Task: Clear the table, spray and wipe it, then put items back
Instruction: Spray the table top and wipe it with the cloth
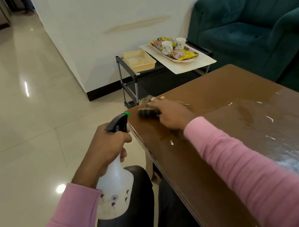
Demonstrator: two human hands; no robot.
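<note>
Wiping looks to be the step in hand, judging by how things lie. Nearest, the left hand [108, 144] is wrapped round the neck of the spray bottle [115, 187], held just off the table's edge with the nozzle toward the wood; whether a finger sits on the trigger I cannot tell. Beyond it the right hand [171, 113] grips a bunched cloth [145, 109] and presses it onto the table [237, 85] at its far left corner. The brown top carries no items, and wet streaks [244, 113] shine to the right of the arm, so the next move probably calls for drawing the cloth across that wet patch. The cloth is blurred and half under the fingers, and the frame cuts off the table's near right end. Farther off, a tray [185, 60] with two cups [167, 47] and snack packets [182, 53] waits on a side rack [122, 82] beside a basket [139, 60], with a green sofa [256, 21] behind.
</note>
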